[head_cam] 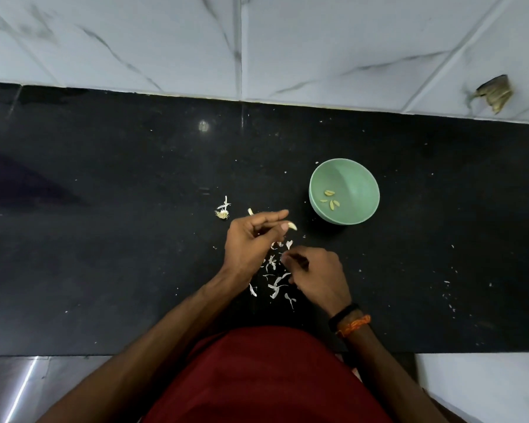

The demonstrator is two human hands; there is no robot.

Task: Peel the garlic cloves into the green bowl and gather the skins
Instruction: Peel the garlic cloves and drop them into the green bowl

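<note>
Left hand (251, 239) pinches garlic clove (292, 225); right hand (318, 276) curled, pinching skin; no writing.

Bowls: one green bowl (356, 206)
Peeled cloves in bowl: four (330, 199)
Cloves held: one (292, 225)
Root stubs: one (222, 214)
Hands: two

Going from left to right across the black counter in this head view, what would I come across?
Garlic root stub → left hand pinching a garlic clove → right hand over the scattered skins → green bowl with peeled cloves → torn patch on the wall tile.
</note>
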